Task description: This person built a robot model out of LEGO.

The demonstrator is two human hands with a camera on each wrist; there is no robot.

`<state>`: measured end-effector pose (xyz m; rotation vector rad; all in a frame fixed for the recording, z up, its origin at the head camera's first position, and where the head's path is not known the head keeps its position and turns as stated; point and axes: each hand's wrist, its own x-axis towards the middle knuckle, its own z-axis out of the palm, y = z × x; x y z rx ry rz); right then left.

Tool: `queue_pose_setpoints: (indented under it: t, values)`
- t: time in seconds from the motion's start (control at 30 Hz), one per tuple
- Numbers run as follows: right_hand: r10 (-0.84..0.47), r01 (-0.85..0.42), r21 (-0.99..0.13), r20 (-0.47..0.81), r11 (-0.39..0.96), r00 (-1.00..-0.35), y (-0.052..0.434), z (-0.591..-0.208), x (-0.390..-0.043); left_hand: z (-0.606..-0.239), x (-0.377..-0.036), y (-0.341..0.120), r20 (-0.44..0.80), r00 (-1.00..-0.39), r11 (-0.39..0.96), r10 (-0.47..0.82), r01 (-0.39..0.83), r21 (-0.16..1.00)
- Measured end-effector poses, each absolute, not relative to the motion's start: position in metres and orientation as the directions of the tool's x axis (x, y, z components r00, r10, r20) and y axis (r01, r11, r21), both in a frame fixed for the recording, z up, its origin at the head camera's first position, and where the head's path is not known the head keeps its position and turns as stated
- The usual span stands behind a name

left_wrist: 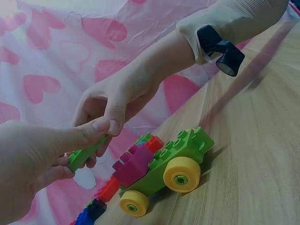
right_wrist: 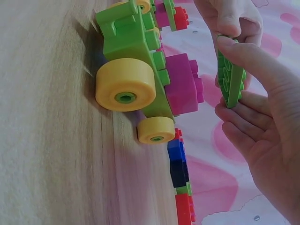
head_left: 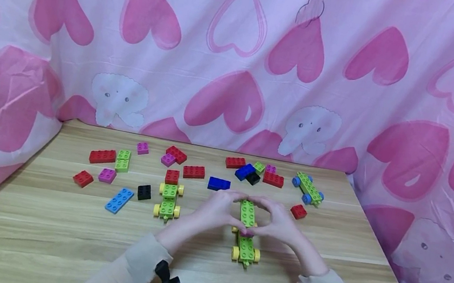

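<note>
Both hands hold a flat lime-green building plate point(head_left: 247, 211) with studs, thumbs and fingertips pinching its edges. My left hand point(head_left: 219, 210) is on its left side, my right hand point(head_left: 278, 223) on its right. Below the plate stands a lime-green toy car base point(head_left: 246, 249) with yellow wheels, on the table. A magenta brick point(left_wrist: 133, 165) sits on the studs of that base. In the right wrist view the plate point(right_wrist: 229, 77) is tilted and apart from the magenta brick, its hollow underside partly showing.
A second yellow-wheeled car base point(head_left: 167, 207) with a red brick point(head_left: 172, 176) at its far end stands to the left. A blue-wheeled base point(head_left: 309, 189) is at the back right. Loose bricks, including a light-blue one point(head_left: 119, 200) and a black one point(head_left: 144, 192), lie across the wooden table point(head_left: 68, 240).
</note>
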<state>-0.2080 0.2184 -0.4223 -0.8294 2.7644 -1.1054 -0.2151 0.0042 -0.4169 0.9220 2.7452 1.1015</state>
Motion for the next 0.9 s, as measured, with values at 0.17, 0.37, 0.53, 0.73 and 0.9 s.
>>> queue_pose_setpoints:
  t: [0.17, 0.37, 0.53, 0.73, 0.9]
  values:
    - [-0.504, -0.460, -0.664, 0.144, 0.590, -0.852, 0.221, -0.421, -0.209, -0.417, -0.217, 0.002, 0.187, -0.814, 0.542, 0.550, 0.518, 0.662]
    - [-0.526, -0.505, -0.646, 0.183, 0.572, -0.831, 0.227, -0.423, -0.211, -0.419, -0.222, -0.003, 0.207, -0.808, 0.532, 0.552, 0.532, 0.659]
    - [-0.561, -0.575, -0.584, 0.232, 0.573, -0.795, 0.230, -0.425, -0.210, -0.424, -0.222, -0.006, 0.174, -0.800, 0.521, 0.575, 0.521, 0.676]
    - [-0.573, -0.592, -0.572, 0.242, 0.568, -0.783, 0.230, -0.428, -0.206, -0.433, -0.221, -0.005, 0.140, -0.781, 0.525, 0.608, 0.529, 0.667]
    - [-0.562, -0.563, -0.586, 0.210, 0.582, -0.800, 0.233, -0.432, -0.202, -0.440, -0.221, -0.003, 0.099, -0.773, 0.539, 0.627, 0.523, 0.661]
